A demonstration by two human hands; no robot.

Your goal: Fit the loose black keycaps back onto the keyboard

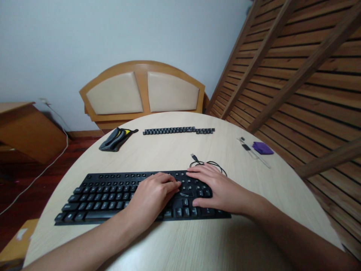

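A black keyboard (101, 215) lies across the near part of the round table. Bare switches show along its top rows, while the lower rows carry their keycaps. My left hand (156, 190) is over the keyboard, right of its middle, with the fingertips pinched together at the keys. Whatever sits between those fingertips is hidden. Spread over the number pad end, my right hand (216, 188) rests with thumb and fingers apart, touching the keyboard. The keyboard's coiled cable (216, 164), with its USB plug (194, 157), lies just behind the right hand.
Loose black keycaps (169, 130) stand in rows at the far side of the pale table (158, 156). A black-and-yellow pouch-like item (117, 139) is at the back left. At the right lie a purple cloth (263, 148) and a thin pale tool (261, 158). A slatted wooden panel (282, 86) rises beyond.
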